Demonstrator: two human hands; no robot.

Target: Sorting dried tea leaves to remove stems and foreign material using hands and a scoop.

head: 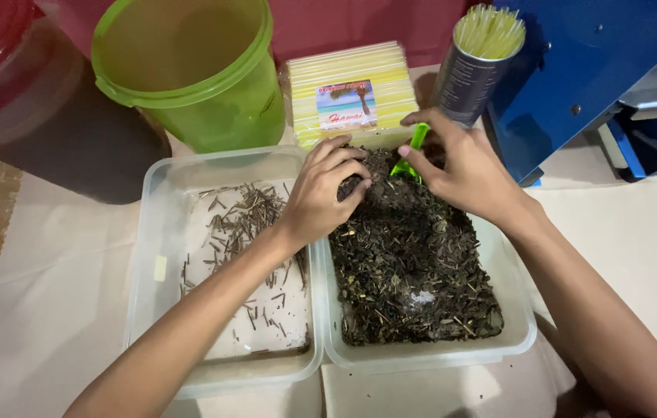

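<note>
Two clear plastic tubs sit side by side. The right tub (517, 325) is filled with dark dried leaf bits (414, 271). The left tub (160, 232) holds a thin scatter of brown twigs (247, 224). My left hand (327, 190) reaches over the divide between them, fingers curled onto the heap of leaves at the far end of the right tub. My right hand (464, 166) holds a small green scoop (412, 155), its blade dug into the same heap.
Behind the tubs stand a green plastic bucket (193, 70), a stack of yellow straw packs (352, 93) and a grey can of yellow straws (477, 66). A blue machine (591, 70) is at the back right, and a dark red-lidded container (27, 101) at the back left.
</note>
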